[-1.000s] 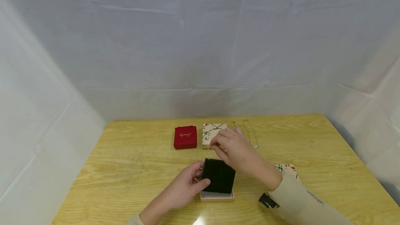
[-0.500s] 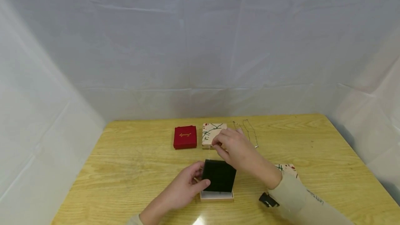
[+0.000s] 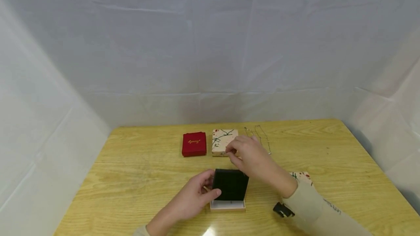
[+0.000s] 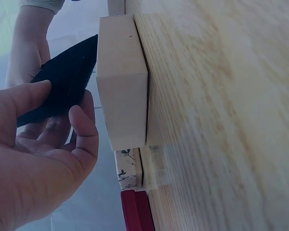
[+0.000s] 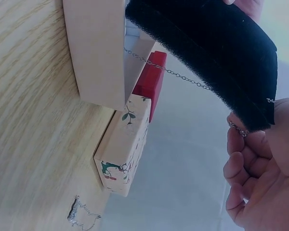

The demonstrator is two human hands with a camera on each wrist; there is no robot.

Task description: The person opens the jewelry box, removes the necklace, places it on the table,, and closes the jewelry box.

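Note:
In the head view my left hand [image 3: 195,196] grips a black foam pad [image 3: 230,185] by its left side, thumb across its face. The pad tilts up over an open pale box [image 3: 228,209], whose near rim shows below. At the pad's upper right corner is my right hand [image 3: 252,156], fingers curled. The right wrist view shows a thin silver chain [image 5: 183,78] running from the box behind the pad to that hand, whose fingertips pinch it. A bit of chain also shows at the pad's edge. The left wrist view shows the box [image 4: 123,106] beside the pad.
Behind stand a red box [image 3: 194,145] with gold lettering and a floral-patterned box [image 3: 222,139]. Silver chains [image 3: 259,136] lie to their right. Another floral piece [image 3: 303,177] is partly hidden under my right forearm. White sheeting [image 3: 197,46] surrounds the wooden table [image 3: 137,177].
The pad's upper edge has lowered slightly. My right hand has shifted a little to the right, and the chain below its fingertips no longer shows in the head view. The left hand stays put.

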